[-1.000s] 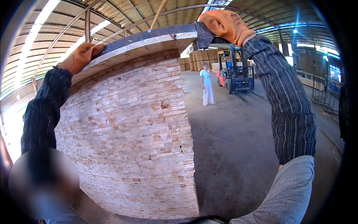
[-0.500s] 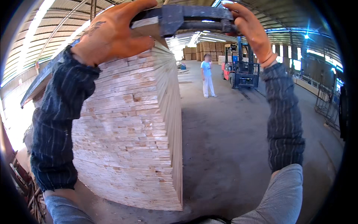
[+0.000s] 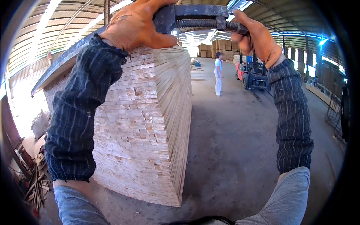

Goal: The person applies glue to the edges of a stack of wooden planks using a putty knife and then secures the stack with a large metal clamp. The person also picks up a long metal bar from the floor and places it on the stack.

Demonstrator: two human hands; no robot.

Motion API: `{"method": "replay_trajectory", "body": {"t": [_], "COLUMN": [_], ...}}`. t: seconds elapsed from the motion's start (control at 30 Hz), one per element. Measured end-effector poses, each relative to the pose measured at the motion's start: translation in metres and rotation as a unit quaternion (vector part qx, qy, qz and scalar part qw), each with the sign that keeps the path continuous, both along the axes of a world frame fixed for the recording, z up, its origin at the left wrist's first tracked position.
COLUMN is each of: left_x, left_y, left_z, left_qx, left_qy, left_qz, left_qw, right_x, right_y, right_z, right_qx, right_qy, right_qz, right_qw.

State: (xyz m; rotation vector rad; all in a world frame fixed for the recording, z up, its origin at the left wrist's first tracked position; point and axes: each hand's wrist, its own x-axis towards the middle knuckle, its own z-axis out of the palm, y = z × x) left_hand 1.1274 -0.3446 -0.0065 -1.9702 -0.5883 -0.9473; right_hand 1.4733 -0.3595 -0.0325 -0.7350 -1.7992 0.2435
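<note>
Dark metal clamp (image 3: 195, 17) held overhead in two gloved hands, above a tall stack of boards (image 3: 150, 123).

Clamp: grey body with a ribbed bar running to the right, at the top of the view, over the stack's upper front corner; whether it touches the wood cannot be told. Left hand (image 3: 137, 26): orange glove, fingers closed around the clamp's left end. Right hand (image 3: 255, 37): orange glove, wrapped on the bar's right end, partly blurred. Both forearms in dark striped sleeves. Stack: pale boards in even layers, standing on the concrete floor (image 3: 240, 150), with a long dark strip (image 3: 63, 62) along its top edge. Wood offcuts (image 3: 37, 183) lie at lower left. Further off: a person in white (image 3: 218, 75) beside a red forklift (image 3: 253, 73), more stacked timber (image 3: 210, 50) behind them.
</note>
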Motion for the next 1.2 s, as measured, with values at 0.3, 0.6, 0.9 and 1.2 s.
{"method": "replay_trajectory", "body": {"t": [0.3, 0.6, 0.9, 1.2], "left_x": [0.012, 0.004, 0.019, -0.018], "left_y": [-0.017, -0.020, -0.019, -0.003], "left_z": [0.001, -0.005, -0.013, -0.015], "left_qx": [-0.007, 0.041, 0.112, 0.127], "left_qy": [-0.011, -0.020, -0.063, -0.045], "left_qz": [0.011, 0.074, 0.127, 0.121], "left_qw": [1.000, 0.996, 0.984, 0.983], "right_x": [0.027, -0.015, -0.006, -0.006], "right_y": [0.050, 0.010, 0.009, 0.013], "right_z": [0.023, -0.005, 0.056, 0.037], "right_qx": [-0.144, 0.453, -0.093, 0.283], "right_qy": [-0.099, -0.224, -0.300, -0.388], "right_qz": [0.245, -0.249, -0.011, -0.201], "right_qw": [0.954, 0.826, 0.949, 0.854]}}
